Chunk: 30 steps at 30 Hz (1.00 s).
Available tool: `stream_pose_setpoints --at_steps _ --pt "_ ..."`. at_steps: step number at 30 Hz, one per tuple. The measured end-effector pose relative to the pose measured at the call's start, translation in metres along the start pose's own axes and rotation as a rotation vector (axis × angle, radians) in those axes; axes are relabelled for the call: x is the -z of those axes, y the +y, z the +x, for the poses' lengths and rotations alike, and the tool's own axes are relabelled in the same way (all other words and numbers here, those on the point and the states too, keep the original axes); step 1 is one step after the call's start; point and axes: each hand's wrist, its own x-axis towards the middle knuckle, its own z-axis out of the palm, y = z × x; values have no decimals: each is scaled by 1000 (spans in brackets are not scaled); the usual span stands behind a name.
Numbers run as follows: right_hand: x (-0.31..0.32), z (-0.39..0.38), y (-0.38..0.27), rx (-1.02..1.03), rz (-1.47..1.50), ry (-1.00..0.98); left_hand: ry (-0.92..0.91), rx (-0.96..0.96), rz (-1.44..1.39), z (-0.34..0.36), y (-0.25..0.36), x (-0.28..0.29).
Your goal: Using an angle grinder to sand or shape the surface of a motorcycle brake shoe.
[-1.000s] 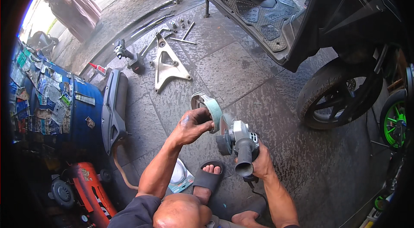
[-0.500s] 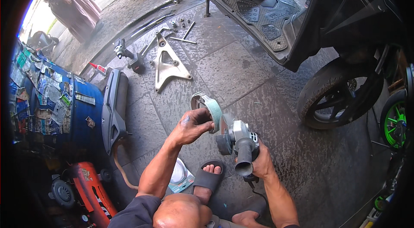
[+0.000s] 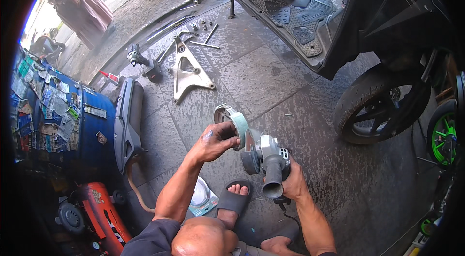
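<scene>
Two hands work an angle grinder against a curved metal part over the stone floor.

Head view: the left hand (image 3: 215,141) has its fingers (image 3: 227,132) curled shut around the pale curved metal part (image 3: 235,119), held against the grinder's disc end. The right hand (image 3: 290,183) wraps the grey angle grinder (image 3: 267,159) from below, apparently gripping its body, though the fingers are mostly hidden. A sandalled foot (image 3: 236,198) rests on the floor (image 3: 252,77) beneath; a triangular metal bracket (image 3: 186,69) lies well apart.
</scene>
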Motion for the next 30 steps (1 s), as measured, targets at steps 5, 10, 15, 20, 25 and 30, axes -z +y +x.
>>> stream_pose_setpoints --at_steps 5,10,15,20,25,30 --pt "0 0 2 -3 34 2 2 -16 54 0 0 1" --pt "3 1 -2 7 -5 -5 -16 -1 76 1 0 4" --pt "1 1 1 31 3 -4 -13 11 91 1 -4 2" --pt "1 1 -1 14 45 -19 -14 16 71 0 -6 1" --pt "2 0 0 17 8 -23 -22 -1 67 -1 -10 3" --pt "3 1 -2 9 36 -24 -31 -10 60 -1 -3 4"
